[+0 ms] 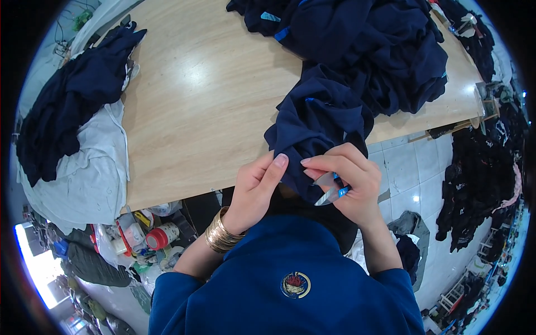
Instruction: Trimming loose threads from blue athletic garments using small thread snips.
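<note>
A navy garment hangs over the near edge of the wooden table, its near end between my hands. My left hand, with gold bangles at the wrist, is closed, thumb and fingers pinching the cloth. Close beside it, my right hand is curled round small blue thread snips. Their metal blades point left, apart from each other, below the thumb and forefinger. Those two fingertips meet near the cloth; whether they pinch fabric or a thread I cannot tell.
A heap of navy garments covers the far right of the table. At the left lie more dark cloth and a white sheet. Beneath the table's near left edge stands a red-lidded jar among clutter. Dark clothes lie on the right floor.
</note>
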Demonstrator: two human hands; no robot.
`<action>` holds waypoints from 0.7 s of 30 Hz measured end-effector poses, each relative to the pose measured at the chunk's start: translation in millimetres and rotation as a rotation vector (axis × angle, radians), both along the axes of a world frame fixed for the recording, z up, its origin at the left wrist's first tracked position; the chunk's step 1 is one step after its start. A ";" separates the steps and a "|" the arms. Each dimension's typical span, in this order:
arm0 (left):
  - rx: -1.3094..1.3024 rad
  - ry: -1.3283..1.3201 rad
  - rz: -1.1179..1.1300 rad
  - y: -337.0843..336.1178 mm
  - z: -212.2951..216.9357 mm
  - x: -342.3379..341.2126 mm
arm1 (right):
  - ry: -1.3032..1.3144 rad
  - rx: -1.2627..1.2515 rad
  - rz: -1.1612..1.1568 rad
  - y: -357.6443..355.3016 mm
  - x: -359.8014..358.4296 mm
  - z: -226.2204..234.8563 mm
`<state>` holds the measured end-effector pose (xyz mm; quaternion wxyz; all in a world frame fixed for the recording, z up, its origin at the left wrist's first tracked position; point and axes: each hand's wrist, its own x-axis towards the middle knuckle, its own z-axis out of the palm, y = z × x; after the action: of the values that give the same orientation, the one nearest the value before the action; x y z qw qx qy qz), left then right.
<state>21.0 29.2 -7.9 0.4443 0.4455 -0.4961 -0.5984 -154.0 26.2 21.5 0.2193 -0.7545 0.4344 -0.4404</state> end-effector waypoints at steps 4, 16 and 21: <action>-0.073 -0.035 -0.077 -0.1 -10.1 3.2 | 0.080 -0.012 0.005 1.5 -0.6 1.3; -0.026 0.004 -0.073 -2.5 -11.7 1.2 | -0.271 0.281 -0.009 2.3 -1.4 -3.8; 0.014 -0.001 -0.069 -1.5 -5.6 1.8 | -0.126 0.143 -0.050 6.0 0.5 2.1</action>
<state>22.8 27.7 -13.5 0.4201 0.4315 -0.5069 -0.6167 -153.5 32.2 23.6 0.2884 -0.6967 0.4688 -0.4601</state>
